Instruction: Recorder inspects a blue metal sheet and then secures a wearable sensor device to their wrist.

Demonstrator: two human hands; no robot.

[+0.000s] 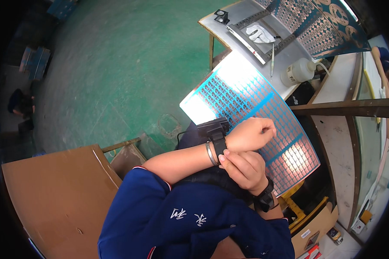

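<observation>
- 2 wrist straps seen: 1 black strap [219, 146] on L wrist, frame ctr; 1 dark wristband [264, 196] on R, lower ctr-right.
- 1 metal bangle [211, 153], ctr; 1 patterned sheet [285, 129], ctr-right.
- L hand [250, 134] half-curled; contents can't be told.
- R hand [247, 169] part-closed, fingertips laid on black strap; pinch can't be told.

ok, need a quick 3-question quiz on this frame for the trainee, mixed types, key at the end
1. What do the fingers of the right hand touch?
A) a white bottle
B) the black strap
C) a cardboard box

2. True or false: the silver bangle sits on the right arm.

3. Fill in: the patterned panel just beyond the left hand is copper and ____.

Key: 1 B; 2 false, it sits on the left arm; 3 blue.
</observation>
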